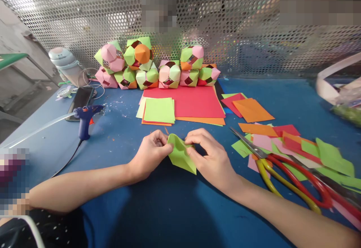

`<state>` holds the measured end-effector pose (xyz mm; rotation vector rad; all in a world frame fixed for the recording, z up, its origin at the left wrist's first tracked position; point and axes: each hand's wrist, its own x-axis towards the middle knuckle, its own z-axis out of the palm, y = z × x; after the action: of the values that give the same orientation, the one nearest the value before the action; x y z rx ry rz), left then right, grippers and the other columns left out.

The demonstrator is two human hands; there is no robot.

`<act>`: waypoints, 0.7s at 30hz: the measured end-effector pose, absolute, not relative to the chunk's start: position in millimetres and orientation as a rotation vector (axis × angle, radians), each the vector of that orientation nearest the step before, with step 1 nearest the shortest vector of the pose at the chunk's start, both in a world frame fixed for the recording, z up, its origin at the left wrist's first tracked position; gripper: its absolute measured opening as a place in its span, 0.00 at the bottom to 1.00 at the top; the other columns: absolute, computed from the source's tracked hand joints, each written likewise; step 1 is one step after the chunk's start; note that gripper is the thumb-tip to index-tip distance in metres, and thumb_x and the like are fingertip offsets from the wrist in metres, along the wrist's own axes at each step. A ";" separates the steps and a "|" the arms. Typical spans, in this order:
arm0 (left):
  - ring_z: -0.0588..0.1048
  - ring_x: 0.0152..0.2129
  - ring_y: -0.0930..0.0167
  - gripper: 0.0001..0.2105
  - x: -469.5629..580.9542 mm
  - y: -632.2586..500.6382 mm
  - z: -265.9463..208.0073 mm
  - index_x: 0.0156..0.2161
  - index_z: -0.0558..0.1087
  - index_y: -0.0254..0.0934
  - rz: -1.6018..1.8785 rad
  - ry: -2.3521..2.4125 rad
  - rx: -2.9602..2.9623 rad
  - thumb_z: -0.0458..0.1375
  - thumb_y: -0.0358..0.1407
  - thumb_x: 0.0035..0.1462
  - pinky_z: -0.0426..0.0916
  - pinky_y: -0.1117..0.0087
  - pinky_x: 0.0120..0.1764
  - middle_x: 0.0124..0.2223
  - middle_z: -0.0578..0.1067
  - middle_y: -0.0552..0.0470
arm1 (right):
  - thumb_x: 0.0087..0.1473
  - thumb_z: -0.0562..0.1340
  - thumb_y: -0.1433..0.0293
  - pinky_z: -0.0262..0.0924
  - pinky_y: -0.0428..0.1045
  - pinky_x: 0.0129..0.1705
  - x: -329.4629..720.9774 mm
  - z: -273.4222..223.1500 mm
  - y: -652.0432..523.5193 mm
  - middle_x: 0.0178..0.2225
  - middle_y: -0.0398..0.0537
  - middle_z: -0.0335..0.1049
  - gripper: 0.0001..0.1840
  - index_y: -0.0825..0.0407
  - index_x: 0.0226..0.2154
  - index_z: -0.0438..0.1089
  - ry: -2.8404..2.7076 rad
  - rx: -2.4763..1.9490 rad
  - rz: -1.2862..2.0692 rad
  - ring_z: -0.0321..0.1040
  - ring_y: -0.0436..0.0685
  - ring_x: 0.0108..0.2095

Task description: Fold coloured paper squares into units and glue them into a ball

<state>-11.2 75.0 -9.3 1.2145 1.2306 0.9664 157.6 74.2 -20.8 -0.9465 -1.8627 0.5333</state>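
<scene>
A light green piece of paper (182,157), bent along folds, is held up between my two hands above the blue table. My left hand (150,152) pinches its left corner between thumb and fingers. On the other side, my right hand (211,157) grips the upper right edge, its fingertips partly hiding the paper. Just beyond my hands lies a stack of square papers (159,110) with light green on top. Large red sheets (194,101) lie behind that stack.
Folded paper balls (169,75) are piled along the perforated metal screen. At left are a blue glue gun (84,122), a phone (80,101) and a bottle (66,65). Scissors (261,155) with red and yellow handles rest on paper scraps (304,146) at right, near orange squares (252,109).
</scene>
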 end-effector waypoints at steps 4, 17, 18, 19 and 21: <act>0.62 0.22 0.78 0.09 -11.6 75.2 -9.9 0.25 0.59 0.36 0.970 1.228 1.208 0.58 0.31 0.47 0.57 0.75 0.26 0.24 0.63 0.59 | 0.53 0.53 0.79 0.63 0.53 0.40 159.4 -21.1 73.4 0.36 0.50 0.64 0.10 0.49 0.34 0.63 -1.927 -0.874 0.507 0.65 0.56 0.39; 0.62 0.22 0.78 0.07 -10.6 75.6 -8.9 0.24 0.60 0.36 0.914 1.223 1.294 0.55 0.28 0.45 0.57 0.76 0.26 0.25 0.64 0.59 | 0.56 0.58 0.68 0.64 0.49 0.36 157.5 -25.8 73.7 0.35 0.46 0.68 0.07 0.49 0.39 0.64 -1.850 -1.139 0.747 0.67 0.53 0.34; 0.62 0.22 0.78 0.07 -10.5 75.6 -8.7 0.24 0.60 0.36 0.911 1.222 1.293 0.55 0.27 0.45 0.57 0.76 0.26 0.25 0.64 0.59 | 0.56 0.57 0.68 0.65 0.49 0.36 157.6 -26.3 73.8 0.35 0.47 0.68 0.06 0.49 0.39 0.64 -1.846 -1.144 0.752 0.68 0.53 0.34; 0.62 0.22 0.78 0.07 -10.4 75.6 -8.4 0.24 0.60 0.36 0.909 1.221 1.291 0.55 0.27 0.44 0.57 0.76 0.26 0.24 0.64 0.59 | 0.56 0.57 0.68 0.65 0.49 0.36 157.9 -26.6 73.9 0.35 0.46 0.69 0.06 0.49 0.38 0.64 -1.840 -1.149 0.759 0.68 0.53 0.34; 0.62 0.22 0.78 0.06 -10.3 75.7 -7.7 0.24 0.60 0.36 0.919 1.223 1.275 0.55 0.27 0.44 0.57 0.76 0.26 0.24 0.64 0.59 | 0.57 0.57 0.67 0.66 0.49 0.36 158.8 -26.4 73.7 0.34 0.46 0.69 0.06 0.49 0.38 0.65 -1.822 -1.155 0.792 0.68 0.53 0.34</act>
<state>-10.3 75.7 -7.7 1.2748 1.2229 0.9191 158.8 73.7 -26.4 -1.1551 -1.8219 0.7921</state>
